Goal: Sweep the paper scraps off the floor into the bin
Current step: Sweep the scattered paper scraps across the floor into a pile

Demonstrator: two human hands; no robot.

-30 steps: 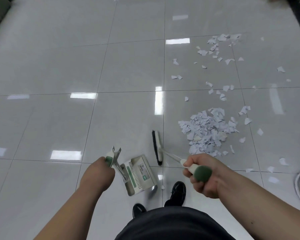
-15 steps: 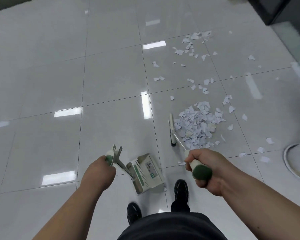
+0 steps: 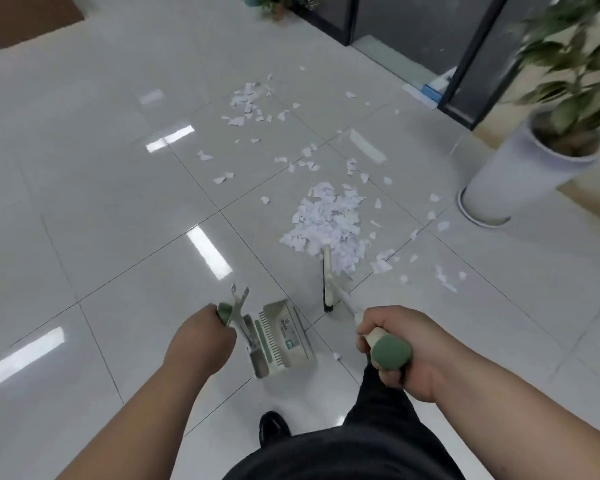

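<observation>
A heap of white paper scraps (image 3: 326, 223) lies on the glossy tiled floor, with loose scraps (image 3: 246, 102) scattered beyond it and to its right. My right hand (image 3: 395, 344) grips the green-capped handle of a broom; the broom head (image 3: 327, 278) rests at the near left edge of the heap. My left hand (image 3: 201, 337) holds the green handle of a cream dustpan (image 3: 281, 337), which hangs just above the floor, left of the broom and apart from the heap.
A white planter (image 3: 513, 174) with a leafy plant stands at the right. Dark glass partitions (image 3: 413, 32) run along the back right. A brown mat (image 3: 25, 15) lies far left. My black shoe (image 3: 272, 427) and dark trousers are at the bottom.
The view has swung up and to the right, so the planter and partitions came in. The broom head went from the heap's left side to its near left edge. Both grips are unchanged.
</observation>
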